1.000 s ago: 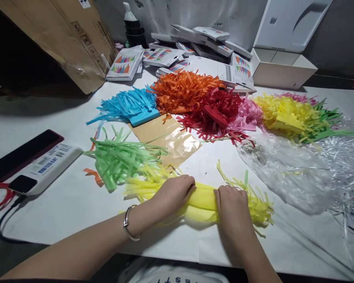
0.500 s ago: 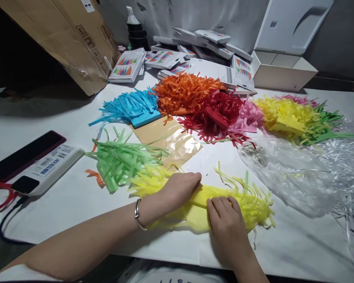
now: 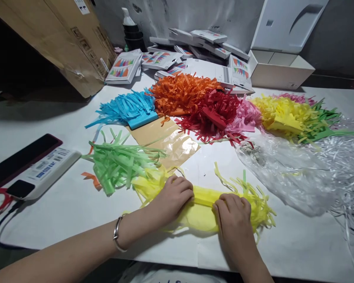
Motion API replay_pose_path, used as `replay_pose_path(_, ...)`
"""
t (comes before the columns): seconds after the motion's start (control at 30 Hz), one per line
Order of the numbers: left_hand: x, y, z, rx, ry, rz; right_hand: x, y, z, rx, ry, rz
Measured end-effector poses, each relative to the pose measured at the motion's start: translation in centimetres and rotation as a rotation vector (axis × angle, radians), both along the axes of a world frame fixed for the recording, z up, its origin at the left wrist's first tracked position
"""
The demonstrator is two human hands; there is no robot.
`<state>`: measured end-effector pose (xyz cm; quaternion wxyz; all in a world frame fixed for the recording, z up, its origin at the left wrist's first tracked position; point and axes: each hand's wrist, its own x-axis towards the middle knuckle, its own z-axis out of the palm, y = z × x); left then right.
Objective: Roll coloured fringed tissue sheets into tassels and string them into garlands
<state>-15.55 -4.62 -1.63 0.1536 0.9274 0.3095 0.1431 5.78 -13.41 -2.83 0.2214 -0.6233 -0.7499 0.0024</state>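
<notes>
A yellow tissue paper tassel lies across the table in front of me, its middle a flat folded band and both ends cut into fringe. My left hand, with a silver bangle at the wrist, is closed on the band left of centre. Curled over the band's right part, my right hand grips it near the fringe. Both thumbs are largely hidden. Beyond my left hand, light green tissue strips touch the yellow fringe.
Blue, orange and red fringed bundles lie behind, beside yellow ones. A clear plastic bag is at right, a phone and power bank at left. Several printed boxes and an opened white box stand at the back.
My left hand has moved left along the yellow tassel, widening the gap between my hands and baring more of the folded band. My right hand has shifted slightly right, still gripping.
</notes>
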Motion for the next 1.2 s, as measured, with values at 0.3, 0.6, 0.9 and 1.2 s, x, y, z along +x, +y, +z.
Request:
replay_pose_path(0.3,2.6,1.8,0.9,-0.038,0.317,0.183,-0.7,2.0,0.6,-0.031,-0.281,-0.240)
replay_pose_path(0.6,1.8,1.2,1.1,0.083,0.174,0.133,-0.7,1.1,0.2,0.042,-0.014,0.134)
replay_pose_path(0.9,1.4,0.4,-0.2,0.197,-0.016,-0.126,-1.0,1.1,0.6,0.000,-0.024,0.152)
replay_pose_path(1.2,0.2,-0.7,-0.2,0.044,-0.044,-0.041,2.0,-1.4,0.2,0.013,0.142,0.133)
